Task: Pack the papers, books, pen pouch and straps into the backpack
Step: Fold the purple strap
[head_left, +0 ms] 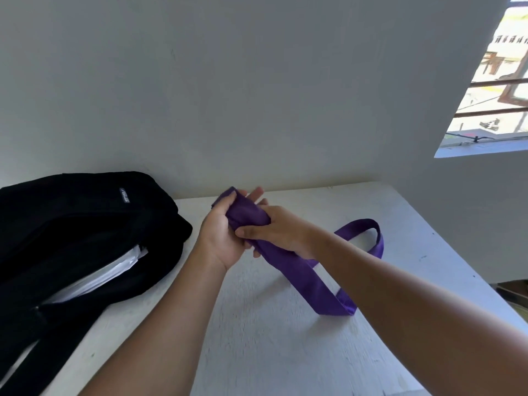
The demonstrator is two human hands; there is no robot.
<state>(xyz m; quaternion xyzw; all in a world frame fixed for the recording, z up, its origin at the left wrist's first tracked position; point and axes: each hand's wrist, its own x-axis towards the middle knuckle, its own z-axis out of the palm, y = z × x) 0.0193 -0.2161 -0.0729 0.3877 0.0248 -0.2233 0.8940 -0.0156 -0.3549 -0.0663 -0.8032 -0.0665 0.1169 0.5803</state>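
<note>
Left hand: left hand [221, 232] clenched around the gathered end of the long purple fabric strap [288, 261], above the white table [271, 338].
Right hand: right hand [274, 230] grasping the same bundle, thumb across it.
Strap: loose tail drops to the tabletop and loops right.
Backpack: black fabric backpack [71, 224] lies on the left, unzipped, white papers [103, 275] showing inside.
</note>
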